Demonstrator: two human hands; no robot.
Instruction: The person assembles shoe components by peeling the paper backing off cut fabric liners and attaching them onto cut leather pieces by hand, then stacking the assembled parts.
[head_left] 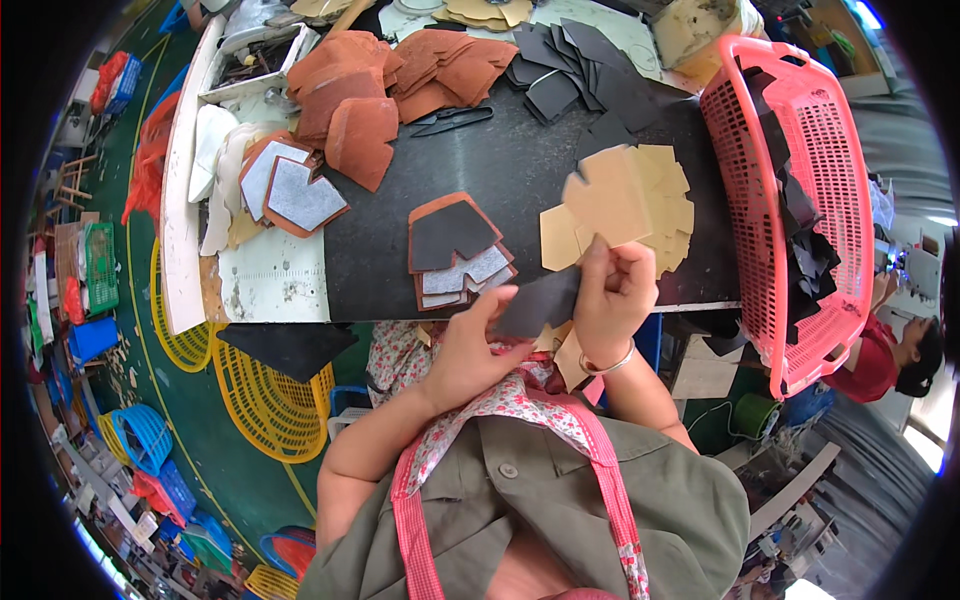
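A small black cut piece (538,306) of leather-like sheet is gripped between the thumb and fingers of my left hand (478,348). Its far edge reaches my right hand (615,295), whose fingers are pinched at the near edge of a tan cut piece (612,195). That tan piece overlaps a fanned stack of tan pieces (668,205) on the black work surface (380,265). Just beyond my left hand lies a small pile of brown, grey and black layered pieces (452,238). My right fingertips partly hide what they grip.
Brown pieces (345,85) and black pieces (575,75) are heaped at the back, with black-handled cutters (452,120) between. Grey-topped pieces (300,190) lie left. A pink basket (825,130) holding black scraps stands right. Yellow baskets (265,400) sit on the floor; a person (880,355) works far right.
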